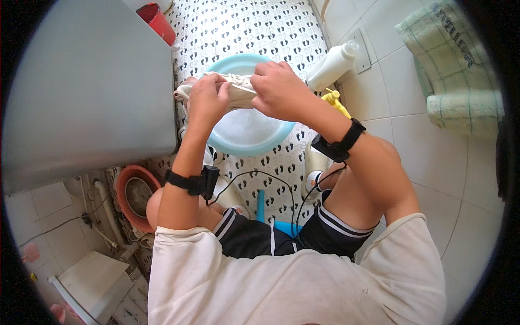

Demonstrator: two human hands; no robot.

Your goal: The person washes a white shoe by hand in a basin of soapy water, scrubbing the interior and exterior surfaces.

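Note:
A white lace-up shoe (pixel 240 96) is held level above a light blue basin (pixel 244 149) on the floor. My left hand (pixel 207 102) grips one end of it, thumb on top. My right hand (pixel 283 93) is closed on the other end, its fingers bent at the laces. Beneath the shoe the basin holds cloudy, sudsy water. My hands hide both ends of the shoe in part.
A white bottle (pixel 331 67) and a yellow object (pixel 333 98) stand right of the basin. A grey panel (pixel 92 92) borders the left, with a red container (pixel 157 26) behind it. An orange tub (pixel 123 197) sits lower left. A towel (pixel 444 59) hangs right. Black cables (pixel 271 174) run between my wrists.

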